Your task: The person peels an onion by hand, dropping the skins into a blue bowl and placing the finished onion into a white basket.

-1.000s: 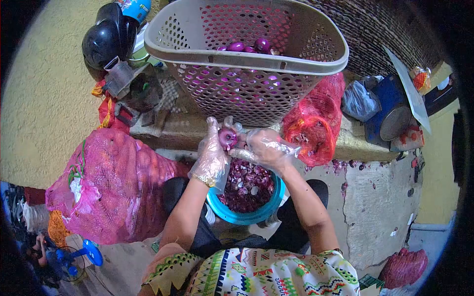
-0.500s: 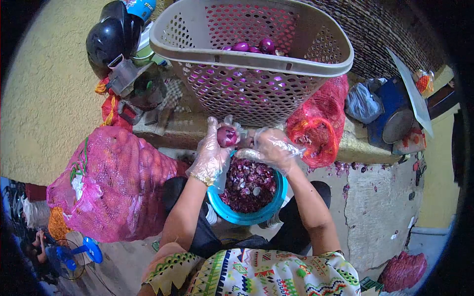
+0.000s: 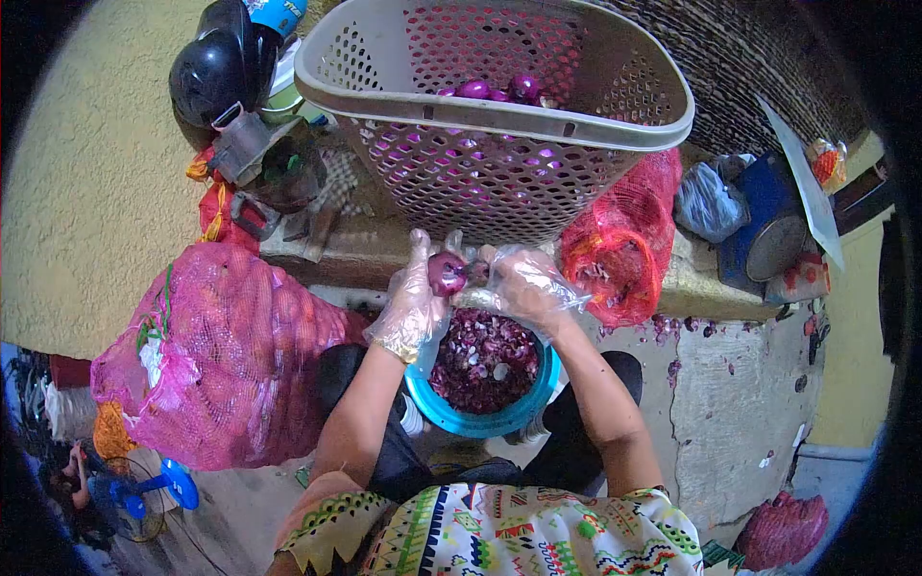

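Observation:
A purple-red onion (image 3: 447, 275) sits in my left hand (image 3: 403, 309), held between the thumb and fingers. My right hand (image 3: 534, 286) is closed just right of the onion, its fingertips close to the onion's side. Something small and dark shows at those fingertips, too small to make out. Both hands wear clear plastic gloves. Beneath them stands a turquoise basin (image 3: 480, 426), with purple onion skins (image 3: 483, 370) heaped inside.
A large beige perforated basket (image 3: 499, 115) holding purple onions (image 3: 473, 89) stands ahead on a ledge. A full pink mesh sack (image 3: 235, 365) is at left; a red mesh sack (image 3: 624, 274) is right. A blue fan (image 3: 173, 483) stands lower left.
The onion has turned slightly in my left hand and shifted a little right. My right hand has moved slightly, staying close beside it.

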Available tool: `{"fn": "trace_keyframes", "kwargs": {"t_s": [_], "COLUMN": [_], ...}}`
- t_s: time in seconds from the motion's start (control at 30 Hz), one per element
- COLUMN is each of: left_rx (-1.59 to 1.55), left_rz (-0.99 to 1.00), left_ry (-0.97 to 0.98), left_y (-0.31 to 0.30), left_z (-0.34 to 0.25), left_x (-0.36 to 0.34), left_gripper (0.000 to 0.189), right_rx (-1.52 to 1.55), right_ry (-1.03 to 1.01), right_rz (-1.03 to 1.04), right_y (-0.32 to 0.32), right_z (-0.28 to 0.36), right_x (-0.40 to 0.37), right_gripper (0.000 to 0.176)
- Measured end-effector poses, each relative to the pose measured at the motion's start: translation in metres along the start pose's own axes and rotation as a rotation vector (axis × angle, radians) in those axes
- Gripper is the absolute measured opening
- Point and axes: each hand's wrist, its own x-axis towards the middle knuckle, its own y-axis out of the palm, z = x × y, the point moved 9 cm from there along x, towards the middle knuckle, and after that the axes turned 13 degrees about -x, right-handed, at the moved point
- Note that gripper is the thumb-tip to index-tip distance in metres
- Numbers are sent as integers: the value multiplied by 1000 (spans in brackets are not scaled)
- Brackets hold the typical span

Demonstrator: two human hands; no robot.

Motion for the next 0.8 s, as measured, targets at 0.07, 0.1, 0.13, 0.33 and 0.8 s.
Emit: {"fn": "trace_keyframes", "kwargs": {"t_s": [0.07,0.1,0.13,0.33,0.8], "left_rx": [22,43,43,-32,-170], "left_rz": [-16,-31,-30,125,152], "left_ry": [-16,-33,-34,-161,-203], "left_y": [3,3,3,2,2], "left_z": [0,1,1,9,17], "left_x": [-6,-7,-7,1,6], "left_gripper": [58,59,59,63,53], "right_rx": [4,3,25,18,160], "right_ry": [-8,-7,-1,-12,0], "right_rz": [11,12,18,-63,125], "right_y": [1,0,-1,-5,-5], "right_z": [0,-1,-1,-1,5], "right_x": [-1,-1,0,-4,5], "right_gripper": [59,59,60,56,50]}}
